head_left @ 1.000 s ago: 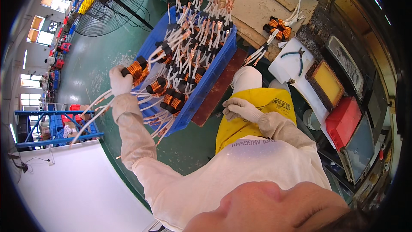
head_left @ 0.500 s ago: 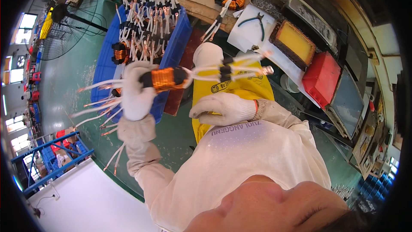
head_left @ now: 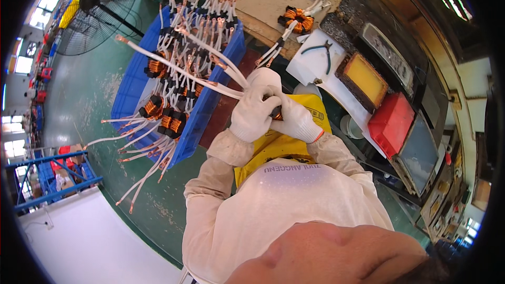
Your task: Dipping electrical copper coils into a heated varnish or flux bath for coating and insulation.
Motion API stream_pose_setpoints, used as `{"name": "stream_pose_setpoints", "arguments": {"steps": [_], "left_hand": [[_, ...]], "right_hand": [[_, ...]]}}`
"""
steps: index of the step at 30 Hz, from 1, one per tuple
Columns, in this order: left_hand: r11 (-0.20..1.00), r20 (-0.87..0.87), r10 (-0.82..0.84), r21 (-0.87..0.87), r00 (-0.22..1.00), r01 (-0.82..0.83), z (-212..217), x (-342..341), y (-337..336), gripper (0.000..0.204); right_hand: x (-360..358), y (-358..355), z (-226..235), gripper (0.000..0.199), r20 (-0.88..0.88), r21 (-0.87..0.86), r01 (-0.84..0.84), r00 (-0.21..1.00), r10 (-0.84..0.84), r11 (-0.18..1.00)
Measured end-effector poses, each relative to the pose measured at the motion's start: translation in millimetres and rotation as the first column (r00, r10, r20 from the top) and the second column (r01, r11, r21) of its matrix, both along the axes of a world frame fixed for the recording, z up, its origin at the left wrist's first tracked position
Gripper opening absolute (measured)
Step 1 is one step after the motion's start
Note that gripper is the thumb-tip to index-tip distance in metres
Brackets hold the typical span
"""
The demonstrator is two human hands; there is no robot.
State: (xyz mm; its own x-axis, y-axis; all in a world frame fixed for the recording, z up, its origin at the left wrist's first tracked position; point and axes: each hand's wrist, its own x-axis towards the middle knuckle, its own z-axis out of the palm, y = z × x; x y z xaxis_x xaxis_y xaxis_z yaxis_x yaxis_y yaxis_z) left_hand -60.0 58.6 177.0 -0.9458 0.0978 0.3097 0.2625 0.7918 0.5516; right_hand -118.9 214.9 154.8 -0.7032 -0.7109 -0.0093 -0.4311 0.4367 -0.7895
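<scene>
In front of my lap, my gloved left hand (head_left: 251, 114) and gloved right hand (head_left: 301, 120) are together, closed around a copper coil (head_left: 278, 112). Only a small dark and orange part of the coil shows between the fingers. Its white leads (head_left: 223, 63) stretch up and left from the hands, over the edge of a blue crate, and have bare copper ends. My knee, in white cloth, is just beyond the hands. Yellow cloth (head_left: 273, 144) with dark printing lies over my lap beneath them.
The blue crate (head_left: 202, 121) at left holds several coils with white leads, some hanging over its side. On the bench at right are another coil (head_left: 297, 20), pliers (head_left: 326, 55), a yellow-filled tray (head_left: 364, 78) and a red container (head_left: 392, 123). A fan (head_left: 90, 1) stands far left.
My left hand has brought the coil from beside the crate rightward to my lap. The right hand has lifted to meet it, and the coil's leads point up and left.
</scene>
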Motion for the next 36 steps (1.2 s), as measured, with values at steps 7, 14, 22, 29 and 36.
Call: {"name": "stream_pose_setpoints", "arguments": {"steps": [7,14,22,29,36], "left_hand": [[0.989,-0.033,0.143,-0.031,0.989,-0.144,3.2,4.6,0.5,0.040],[0.982,0.036,0.177,0.059,0.984,-0.178,0.1,-1.1,-5.3,0.043],[0.621,0.397,0.138,0.679,0.907,-0.392,-13.0,27.3,-65.6,0.021],[0.280,0.309,0.297,0.876,0.903,-0.392,-25.6,0.8,-62.7,0.037],[0.319,0.269,0.234,0.887,0.934,-0.335,-68.8,-15.7,-71.4,0.048]], "right_hand": [[-0.4,-19.4,3.6,0.070,0.025,0.048,0.051,0.998,-0.052,0.998],[-1.8,-28.4,-2.4,0.062,0.107,0.207,0.131,0.982,-0.155,0.970],[-8.2,-14.9,-1.5,0.074,0.161,0.030,0.113,0.980,-0.116,0.993],[-7.7,-13.8,-1.5,0.070,0.170,0.007,0.114,0.979,-0.113,0.993],[-4.8,-9.6,-1.6,0.066,0.145,-0.029,0.128,0.982,-0.122,0.991]]}}
